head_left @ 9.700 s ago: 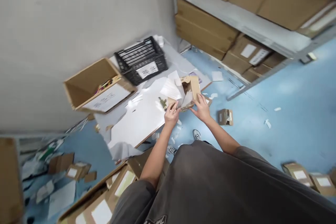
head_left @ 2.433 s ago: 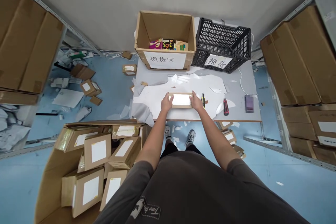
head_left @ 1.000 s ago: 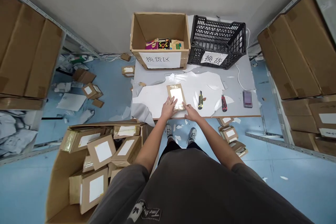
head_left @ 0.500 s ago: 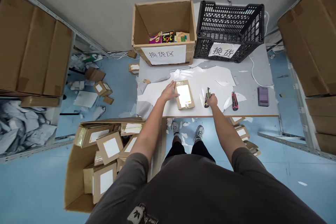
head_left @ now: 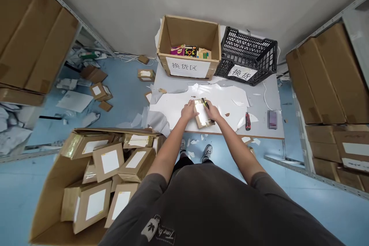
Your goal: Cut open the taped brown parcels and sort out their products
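A small taped cardboard box [head_left: 202, 113] with a white label lies on the white paper near the table's front edge. My left hand [head_left: 188, 110] grips its left side, fingers at the upper corner and thumb over the label. In my right hand [head_left: 213, 111] is a yellow and black utility knife [head_left: 205, 103], held over the box's upper right part. Whether the blade touches the tape is too small to tell. A red and black utility knife [head_left: 248, 121] lies to the right on the table.
Behind stand an open carton [head_left: 188, 67] with colourful small boxes and a black plastic crate [head_left: 248, 61]. A phone [head_left: 271, 119] lies at the table's right. A large carton [head_left: 49, 196] full of parcels stands at my left. Shelves with cartons flank both sides.
My right hand has lifted the yellow and black utility knife off the table and brought it left over the box. My left hand still holds the box. The camera view has shifted.
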Demonstrator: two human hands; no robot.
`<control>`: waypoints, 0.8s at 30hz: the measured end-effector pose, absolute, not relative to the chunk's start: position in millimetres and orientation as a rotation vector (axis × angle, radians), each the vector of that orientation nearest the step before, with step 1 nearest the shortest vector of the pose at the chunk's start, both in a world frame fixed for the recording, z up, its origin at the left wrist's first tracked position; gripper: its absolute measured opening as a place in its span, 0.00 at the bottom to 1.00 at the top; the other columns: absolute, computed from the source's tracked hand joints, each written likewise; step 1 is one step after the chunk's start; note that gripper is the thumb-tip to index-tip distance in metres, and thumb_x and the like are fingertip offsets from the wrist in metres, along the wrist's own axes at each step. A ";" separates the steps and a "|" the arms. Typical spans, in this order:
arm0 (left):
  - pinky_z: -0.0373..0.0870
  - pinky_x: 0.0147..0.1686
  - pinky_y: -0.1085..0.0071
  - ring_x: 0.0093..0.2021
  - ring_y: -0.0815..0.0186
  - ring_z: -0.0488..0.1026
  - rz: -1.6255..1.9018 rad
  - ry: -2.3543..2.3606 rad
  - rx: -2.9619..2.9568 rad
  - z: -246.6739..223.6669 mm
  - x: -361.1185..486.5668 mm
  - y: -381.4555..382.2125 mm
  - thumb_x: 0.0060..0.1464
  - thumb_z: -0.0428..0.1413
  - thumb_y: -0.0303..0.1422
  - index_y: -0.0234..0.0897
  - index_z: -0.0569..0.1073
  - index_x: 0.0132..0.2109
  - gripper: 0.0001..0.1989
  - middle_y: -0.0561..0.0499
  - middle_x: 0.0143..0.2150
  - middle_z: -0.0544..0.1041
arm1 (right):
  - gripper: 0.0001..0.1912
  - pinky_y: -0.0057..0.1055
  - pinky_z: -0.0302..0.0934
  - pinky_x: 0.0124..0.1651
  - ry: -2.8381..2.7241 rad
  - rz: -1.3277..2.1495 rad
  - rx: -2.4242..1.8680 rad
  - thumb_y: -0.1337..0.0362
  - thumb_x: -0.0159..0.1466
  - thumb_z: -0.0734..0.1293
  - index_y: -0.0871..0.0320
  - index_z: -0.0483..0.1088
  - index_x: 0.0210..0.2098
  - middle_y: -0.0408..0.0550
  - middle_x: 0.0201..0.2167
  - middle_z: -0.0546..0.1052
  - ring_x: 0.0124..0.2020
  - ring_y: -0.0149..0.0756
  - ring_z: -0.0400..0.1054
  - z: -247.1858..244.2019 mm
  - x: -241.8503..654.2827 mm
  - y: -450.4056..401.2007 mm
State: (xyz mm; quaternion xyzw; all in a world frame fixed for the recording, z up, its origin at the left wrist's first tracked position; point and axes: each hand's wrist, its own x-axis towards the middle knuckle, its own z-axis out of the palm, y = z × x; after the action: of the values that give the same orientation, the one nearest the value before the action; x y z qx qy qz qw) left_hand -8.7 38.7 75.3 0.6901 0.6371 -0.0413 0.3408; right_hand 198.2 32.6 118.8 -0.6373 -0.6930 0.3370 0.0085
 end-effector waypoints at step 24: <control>0.70 0.67 0.48 0.74 0.41 0.60 0.009 1.713 1.741 75.5 4.3 23.4 0.65 0.58 0.59 0.47 0.46 0.84 0.52 0.45 0.85 0.51 | 0.32 0.36 0.64 0.62 -2.566 0.823 -2.217 0.61 0.81 0.53 0.55 0.51 0.82 0.57 0.65 0.79 0.64 0.49 0.73 125.6 162.4 46.4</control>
State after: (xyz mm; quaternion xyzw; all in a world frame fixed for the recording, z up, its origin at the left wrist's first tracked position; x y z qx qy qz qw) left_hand 4.3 23.4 75.5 0.6698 0.6589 0.0036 0.3424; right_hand 162.4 46.4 125.6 -0.6257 -0.7242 0.2324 -0.1730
